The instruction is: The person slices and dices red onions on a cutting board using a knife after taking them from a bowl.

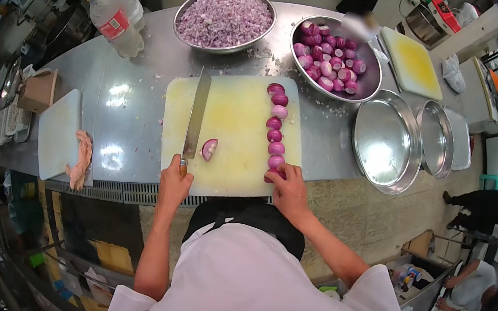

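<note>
The fingers of the left hand (174, 185) are wrapped around the handle of a large knife (197, 115), whose broad blade is pointed away from the body, over the left part of a white cutting board (235, 116) stained yellow; whether the blade is touching the board cannot be told. By the fingers of the right hand (290, 195), a red onion half (270, 176) is pinched at the near end of a row of onion pieces (274, 135), which is lined up along the board's right side. Between knife and row, nearer the knife, a single onion wedge (208, 149) is left on the board. Beyond, on the metal tabletop (129, 141), a bowl (221, 49) is heaped with chopped onion (225, 19), and to its right a second bowl (365, 94) is filled with peeled onions (330, 63). Farther right, two round metal pans (387, 141) are placed side by side. On the far left, plastic bottles (115, 26) are stood, and a pinkish cloth-like item (80, 160) is draped beside a white board (58, 132).
</note>
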{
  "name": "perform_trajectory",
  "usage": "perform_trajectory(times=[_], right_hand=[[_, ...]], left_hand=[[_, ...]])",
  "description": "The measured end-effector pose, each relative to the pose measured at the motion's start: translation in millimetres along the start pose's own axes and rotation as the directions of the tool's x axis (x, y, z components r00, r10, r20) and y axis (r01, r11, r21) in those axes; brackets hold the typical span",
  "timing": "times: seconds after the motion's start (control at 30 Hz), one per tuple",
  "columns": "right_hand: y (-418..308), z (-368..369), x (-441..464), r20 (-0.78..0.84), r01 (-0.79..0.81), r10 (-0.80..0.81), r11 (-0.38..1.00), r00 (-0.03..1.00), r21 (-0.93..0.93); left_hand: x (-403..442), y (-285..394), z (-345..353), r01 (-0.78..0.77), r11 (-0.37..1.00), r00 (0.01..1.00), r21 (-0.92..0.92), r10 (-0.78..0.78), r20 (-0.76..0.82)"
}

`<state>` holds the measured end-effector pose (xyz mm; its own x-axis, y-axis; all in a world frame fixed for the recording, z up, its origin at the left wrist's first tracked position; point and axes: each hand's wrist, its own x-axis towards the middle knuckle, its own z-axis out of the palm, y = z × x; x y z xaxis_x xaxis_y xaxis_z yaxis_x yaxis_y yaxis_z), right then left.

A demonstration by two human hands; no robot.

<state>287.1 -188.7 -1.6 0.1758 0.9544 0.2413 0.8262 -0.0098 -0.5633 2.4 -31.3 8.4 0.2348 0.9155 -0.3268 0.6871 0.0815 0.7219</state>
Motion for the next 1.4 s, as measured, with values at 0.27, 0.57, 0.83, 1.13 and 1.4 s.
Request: perform_trajectory(times=[0.27, 0.57, 0.83, 1.13, 1.4], right_hand=[[-69, 32, 65, -0.007, 0.099, -0.1, 0.976, 0.995, 0.193], [-57, 89, 87, 0.14, 0.012, -0.038, 0.983, 0.989, 0.182], [-52, 76, 72, 0.123, 0.061, -0.105, 0.946, 0.987, 0.318], [-52, 94, 77, 0.161, 0.07, -0.11, 0.97, 0.981, 0.234], [-49, 93, 79, 0.188, 0.042, -0.1, 0.956, 0.977, 0.289]], left_hand=[[3, 3, -6, -0.007, 1.0, 1.0, 0.011, 0.007, 0.012], [-5, 5, -3, -0.048, 0.998, 0.998, 0.048, 0.049, -0.033], [-48, 37, -3, -0.12, 0.989, 0.991, 0.087, 0.114, 0.067], [-44, 37, 29, -0.092, 0.989, 0.994, 0.117, 0.085, 0.064], [-53, 64, 5, -0.045, 0.997, 0.994, 0.065, 0.039, 0.098]])
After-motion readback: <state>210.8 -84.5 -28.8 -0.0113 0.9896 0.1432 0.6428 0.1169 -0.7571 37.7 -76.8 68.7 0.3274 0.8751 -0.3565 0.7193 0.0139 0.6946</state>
